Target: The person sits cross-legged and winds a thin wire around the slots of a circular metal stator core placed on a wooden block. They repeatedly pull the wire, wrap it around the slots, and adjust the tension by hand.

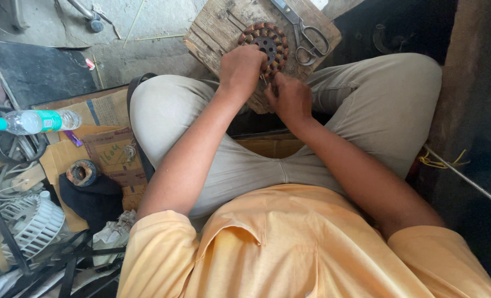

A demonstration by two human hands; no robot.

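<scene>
Head view looks straight down: the left hand clamps over the near edge of a round copper-wound motor stator lying on a worn wooden board. Just beside it, the right hand pinches something thin against the stator's lower rim; what it is cannot be made out. Scissors lie on the board, just right of the stator. Well off to the left, a plastic water bottle rests among cardboard and a white fan guard.

Copper-brown wound ring (perhaps reddish), silver scissors.
</scene>
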